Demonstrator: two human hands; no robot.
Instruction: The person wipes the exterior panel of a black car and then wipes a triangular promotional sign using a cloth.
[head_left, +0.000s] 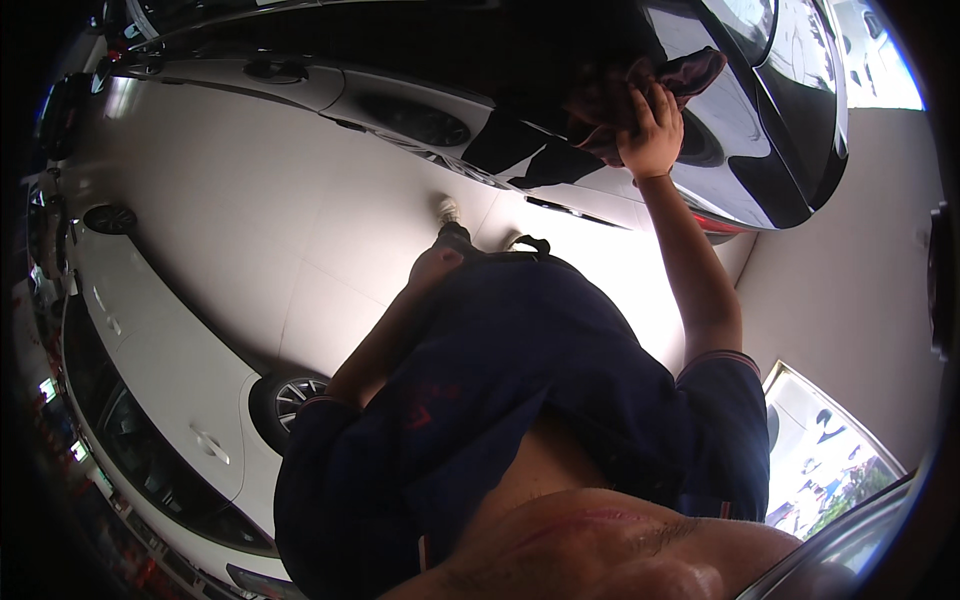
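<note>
My right hand (654, 135) presses a dark reddish-brown cloth (697, 73) flat against the body of a glossy black car (540, 45). Bunched folds of the cloth stick out past the fingers on both sides. Just below that forearm shows part of a red tail light (716, 223). My left hand (436, 264) hangs low beside my waist, away from the car; its fingers lie in shadow, and whether it holds anything is unclear.
A white car (165, 360) stands on my left, its wheel (296, 397) nearest me. Between the two cars runs a pale tiled floor (247, 187), where my shoe (448, 208) shows. A bright framed panel (825, 457) is at the lower right.
</note>
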